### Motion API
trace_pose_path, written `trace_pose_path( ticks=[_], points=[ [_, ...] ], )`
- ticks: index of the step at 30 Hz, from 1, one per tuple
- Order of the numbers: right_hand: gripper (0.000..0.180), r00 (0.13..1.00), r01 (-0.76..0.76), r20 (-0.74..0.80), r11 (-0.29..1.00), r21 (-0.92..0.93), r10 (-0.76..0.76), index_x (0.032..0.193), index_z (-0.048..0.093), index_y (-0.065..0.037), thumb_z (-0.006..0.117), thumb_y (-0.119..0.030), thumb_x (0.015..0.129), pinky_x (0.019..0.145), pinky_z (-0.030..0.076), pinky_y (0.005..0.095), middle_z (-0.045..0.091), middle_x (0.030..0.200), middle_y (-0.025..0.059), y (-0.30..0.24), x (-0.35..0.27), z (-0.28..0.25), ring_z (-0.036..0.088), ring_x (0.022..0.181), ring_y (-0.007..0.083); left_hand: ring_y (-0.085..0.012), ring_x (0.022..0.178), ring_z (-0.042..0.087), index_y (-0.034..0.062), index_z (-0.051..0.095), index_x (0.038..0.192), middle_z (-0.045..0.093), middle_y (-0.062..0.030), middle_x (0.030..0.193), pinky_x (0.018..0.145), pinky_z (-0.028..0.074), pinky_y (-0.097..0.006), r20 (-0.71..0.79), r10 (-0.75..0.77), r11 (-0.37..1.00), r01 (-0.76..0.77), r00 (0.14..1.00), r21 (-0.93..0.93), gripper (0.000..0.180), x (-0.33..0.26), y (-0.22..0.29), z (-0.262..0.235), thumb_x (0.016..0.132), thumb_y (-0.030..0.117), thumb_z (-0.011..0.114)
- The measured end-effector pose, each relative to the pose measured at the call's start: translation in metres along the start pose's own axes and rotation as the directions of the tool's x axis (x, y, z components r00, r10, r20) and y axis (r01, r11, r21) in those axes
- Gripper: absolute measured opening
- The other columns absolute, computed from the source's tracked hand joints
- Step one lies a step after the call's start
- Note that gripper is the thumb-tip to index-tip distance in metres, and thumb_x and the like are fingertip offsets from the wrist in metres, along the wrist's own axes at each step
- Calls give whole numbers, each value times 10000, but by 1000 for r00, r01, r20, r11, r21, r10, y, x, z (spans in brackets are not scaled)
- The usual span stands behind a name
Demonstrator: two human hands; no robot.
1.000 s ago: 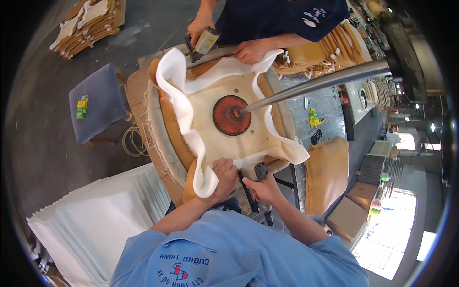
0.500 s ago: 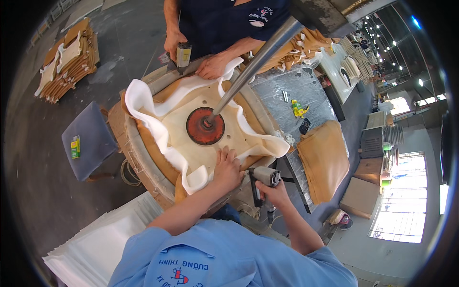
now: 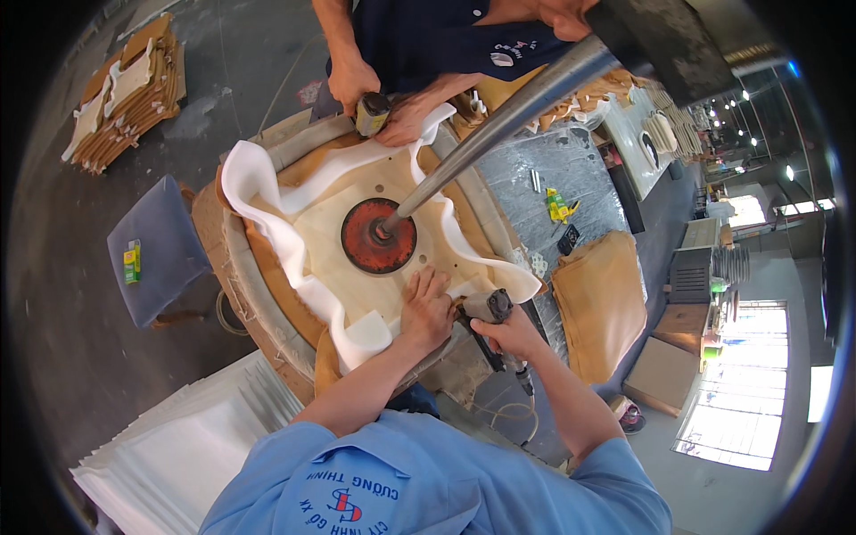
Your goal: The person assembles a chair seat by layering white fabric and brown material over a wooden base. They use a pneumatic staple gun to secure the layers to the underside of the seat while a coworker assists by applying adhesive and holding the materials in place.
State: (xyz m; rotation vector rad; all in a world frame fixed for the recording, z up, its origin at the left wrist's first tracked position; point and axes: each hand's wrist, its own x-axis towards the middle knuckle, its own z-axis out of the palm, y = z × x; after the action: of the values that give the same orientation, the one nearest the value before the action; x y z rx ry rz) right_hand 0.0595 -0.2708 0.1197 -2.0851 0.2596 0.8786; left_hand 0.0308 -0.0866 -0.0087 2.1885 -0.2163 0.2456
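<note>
Workshop floor surrounds a round seat base [image 3: 267, 330] wrapped in white foam [image 3: 294, 267]. At its near edge the left hand [image 3: 426, 312] presses fingers spread on the foam, and the right hand [image 3: 508, 334] is clamped on a staple gun [image 3: 490, 312]. With the gun just beside those fingers, a slip could likely staple them or wrinkle the foam.

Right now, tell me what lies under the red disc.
The red disc sits on a pale wooden panel edged by white foam. A metal pole presses its centre; the panel beneath is covered.
</note>
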Motion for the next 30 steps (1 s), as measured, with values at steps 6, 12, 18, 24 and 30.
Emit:
trace_pose_path(
  ticks=[6,12,18,24,30],
  points=[
    [374,998,-60,18,988,-144,63,1103,733,13,895,-269,917,490,495,336,690,732,53,-30,14,3,608,526,134,-394,1589,379,30,820,922,596,-115,1528,1323,234,-584,6,-2,999,1,1000,43,179,4,-4,-2,853,196,815],
    [403,989,-145,8,971,-191,150,1179,736,17,881,-268,932,491,497,328,696,750,45,-30,23,1,606,528,130,-394,1636,281,52,831,974,516,-119,1609,1332,196,-618,101,33,991,-45,994,123,242,-6,-7,-16,893,280,818],
    [363,999,-43,20,997,71,41,1155,751,4,881,-249,929,489,490,320,691,760,38,-15,4,-5,611,542,126,-418,1608,330,54,824,924,546,-122,1597,1321,198,-634,104,7,999,-12,995,48,211,-5,-8,-24,874,258,844],
    [335,995,-62,84,998,22,60,1139,731,4,877,-211,929,469,477,322,693,795,38,-12,2,8,593,527,119,-405,1601,342,48,823,949,550,-104,1593,1324,202,-617,73,-12,999,10,997,36,175,-7,-8,-19,885,211,821],
    [334,995,-85,45,995,-47,87,1132,732,-5,881,-220,925,472,478,327,681,733,42,-24,11,18,594,518,117,-391,1619,313,50,840,1012,525,-113,1600,1342,191,-610,108,-21,998,15,994,63,203,-7,-10,-20,902,210,781]
  ],
)
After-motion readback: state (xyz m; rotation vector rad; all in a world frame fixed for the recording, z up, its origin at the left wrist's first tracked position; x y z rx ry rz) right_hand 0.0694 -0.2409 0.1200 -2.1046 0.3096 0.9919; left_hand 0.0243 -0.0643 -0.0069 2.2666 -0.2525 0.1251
